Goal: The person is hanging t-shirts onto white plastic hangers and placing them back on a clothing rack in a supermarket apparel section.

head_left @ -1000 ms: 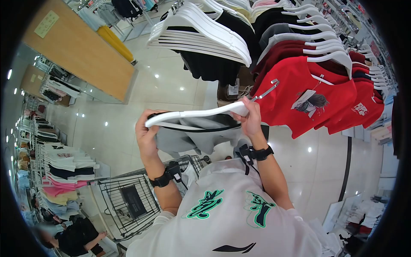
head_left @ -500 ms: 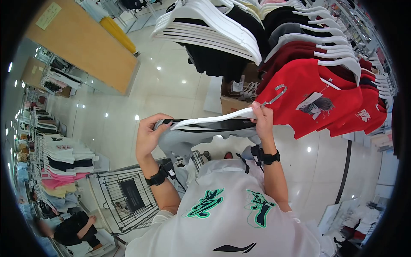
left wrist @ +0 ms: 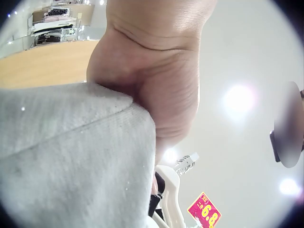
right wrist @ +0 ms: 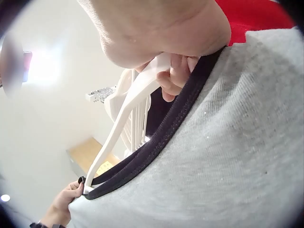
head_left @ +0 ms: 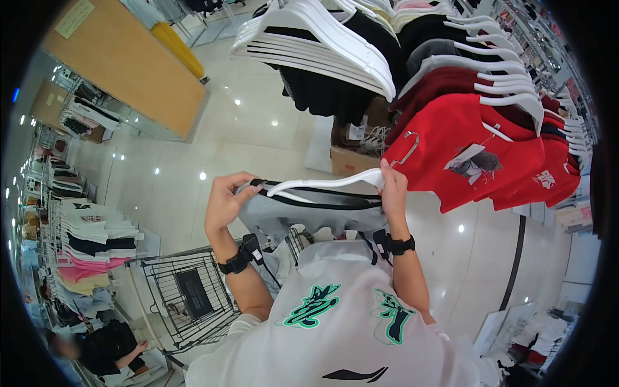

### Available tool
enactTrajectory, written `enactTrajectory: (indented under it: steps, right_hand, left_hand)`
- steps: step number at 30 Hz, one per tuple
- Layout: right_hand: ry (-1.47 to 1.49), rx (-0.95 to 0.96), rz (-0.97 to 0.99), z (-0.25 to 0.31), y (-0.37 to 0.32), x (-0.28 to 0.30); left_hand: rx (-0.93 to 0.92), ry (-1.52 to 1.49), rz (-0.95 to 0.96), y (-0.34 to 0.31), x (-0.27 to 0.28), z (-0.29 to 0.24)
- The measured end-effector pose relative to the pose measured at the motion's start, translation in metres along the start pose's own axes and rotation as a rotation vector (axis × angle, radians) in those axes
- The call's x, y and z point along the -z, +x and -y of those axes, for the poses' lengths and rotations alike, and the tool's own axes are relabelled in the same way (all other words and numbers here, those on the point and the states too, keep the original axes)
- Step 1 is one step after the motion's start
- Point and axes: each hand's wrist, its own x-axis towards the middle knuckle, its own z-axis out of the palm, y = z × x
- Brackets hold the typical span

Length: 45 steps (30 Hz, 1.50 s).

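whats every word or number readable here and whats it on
"6.8": red sign, left wrist view; smaller characters illegible.
Yellow note, black cart panel, white hangtag, white print on right red shirt: too small or blurred.
Green-edged shirt prints: stylised, unreadable.
Grey garment, held white hanger: no lettering visible.

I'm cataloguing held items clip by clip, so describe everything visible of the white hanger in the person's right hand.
The white hanger is slim, curved and smooth, like plastic or painted wood, with a silvery, metal-looking hook. The right grip holds it near the hook, which is over no rail. Its arm reaches toward the left grip, the far end inside the black neckline of the grey garment. The garment hides part of it; whether the left grip touches it is unclear.
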Motion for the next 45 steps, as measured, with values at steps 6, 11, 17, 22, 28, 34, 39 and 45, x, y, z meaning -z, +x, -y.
enactTrajectory:
  steps: [6, 11, 17, 22, 28, 34, 39, 45]
  right_hand:
    - [-0.106, 0.033, -0.102, -0.006, -0.002, 0.011]
    - [-0.104, 0.032, -0.127, -0.018, -0.007, 0.014]
    - [-0.161, 0.031, -0.138, -0.021, -0.014, 0.018]
    - [-0.250, 0.035, -0.045, -0.021, -0.025, 0.018]
    - [-0.082, 0.048, 0.138, -0.001, -0.033, 0.005]
    - [0.036, -0.012, 0.106, -0.003, -0.026, 0.002]
    - [-0.035, 0.079, 0.122, -0.003, -0.017, 0.008]
    - [-0.024, 0.020, 0.117, -0.013, -0.014, 0.006]
  left_hand:
    - [-0.070, 0.020, 0.010, 0.003, -0.009, 0.001]
    - [-0.006, 0.041, 0.025, -0.008, -0.015, 0.003]
    - [-0.250, 0.035, -0.024, -0.006, -0.020, 0.018]
    - [-0.194, -0.050, -0.017, -0.007, -0.031, 0.034]
    - [-0.215, 0.039, -0.044, 0.005, -0.067, 0.033]
    - [-0.075, 0.277, 0.095, 0.004, -0.081, 0.024]
    - [-0.089, 0.241, 0.168, 0.019, -0.090, 0.030]
    - [-0.116, 0.259, 0.064, 0.022, -0.095, 0.032]
